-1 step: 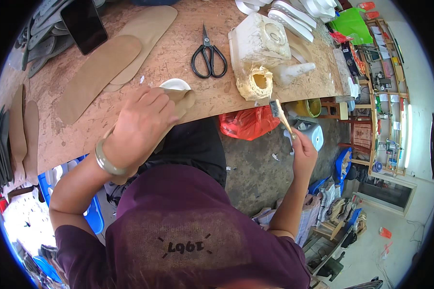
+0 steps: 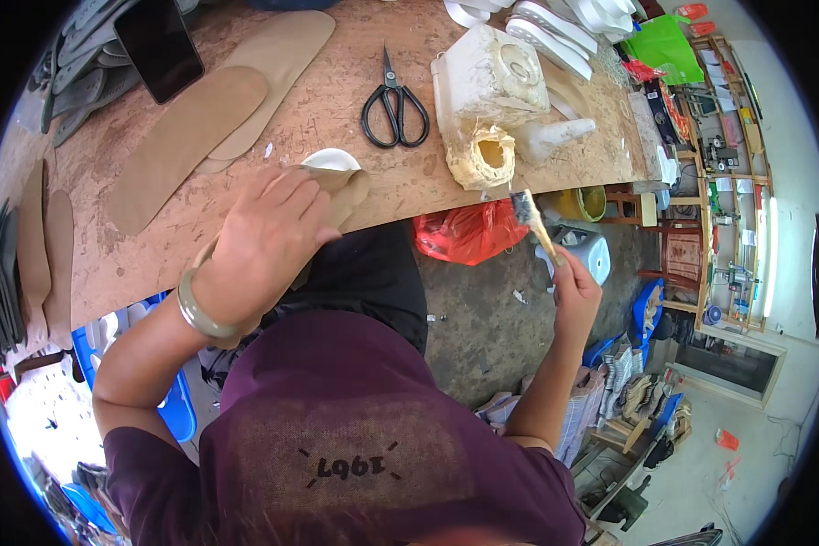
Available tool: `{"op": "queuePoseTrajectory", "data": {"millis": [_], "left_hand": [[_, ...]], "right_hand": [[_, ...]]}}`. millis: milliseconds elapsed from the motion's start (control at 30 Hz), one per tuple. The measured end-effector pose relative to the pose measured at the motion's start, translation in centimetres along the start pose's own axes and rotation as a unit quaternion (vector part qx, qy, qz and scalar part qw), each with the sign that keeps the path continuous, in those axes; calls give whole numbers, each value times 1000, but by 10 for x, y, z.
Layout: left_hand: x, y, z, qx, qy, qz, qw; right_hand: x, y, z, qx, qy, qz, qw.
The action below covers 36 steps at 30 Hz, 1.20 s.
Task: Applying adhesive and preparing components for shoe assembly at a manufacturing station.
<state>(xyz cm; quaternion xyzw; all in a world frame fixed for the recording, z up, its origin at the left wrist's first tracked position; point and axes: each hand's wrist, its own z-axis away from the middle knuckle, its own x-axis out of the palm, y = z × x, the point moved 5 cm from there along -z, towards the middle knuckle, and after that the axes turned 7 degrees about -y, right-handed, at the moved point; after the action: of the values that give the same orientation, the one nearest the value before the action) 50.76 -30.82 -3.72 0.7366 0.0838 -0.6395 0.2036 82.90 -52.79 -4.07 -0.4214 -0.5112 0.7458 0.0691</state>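
Left hand (image 2: 275,221) has shifted slightly, loosely bent over the tan piece (image 2: 349,195), grip unclear; right hand (image 2: 577,289) pinches brush (image 2: 540,234).

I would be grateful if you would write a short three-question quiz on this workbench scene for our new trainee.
1. Multiple choice: what does the right hand hold?
A) a phone
B) a brush
C) a red bag

2. True or false: the scissors lie on the table, to the left of the white container.

3. Short answer: what is worn on the wrist of the left hand?

Key:
1. B
2. True
3. A pale bangle
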Motion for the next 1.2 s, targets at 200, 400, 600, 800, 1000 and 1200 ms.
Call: {"op": "queuePoseTrajectory", "data": {"millis": [200, 400, 600, 800, 1000, 1200], "left_hand": [[7, 11, 15, -33, -19, -13, 999], [17, 11, 24, -53, -48, -70, 995], [18, 14, 29, -82, -44, -41, 995], [23, 13, 33, -99, -14, -5, 995], [24, 12, 34, -115, 8, 9, 993], [23, 12, 35, -117, 17, 9, 993]], "right_hand": [[19, 20, -11, 92, -52, -398, 911], [25, -6, -29, 32, -60, -364, 929], [35, -34, -40, -146, 21, 24, 989], [71, -31, -23, -235, 48, 104, 965], [82, -11, -28, -170, 12, -7, 985], [89, -13, -35, 55, -135, -483, 863]]}}
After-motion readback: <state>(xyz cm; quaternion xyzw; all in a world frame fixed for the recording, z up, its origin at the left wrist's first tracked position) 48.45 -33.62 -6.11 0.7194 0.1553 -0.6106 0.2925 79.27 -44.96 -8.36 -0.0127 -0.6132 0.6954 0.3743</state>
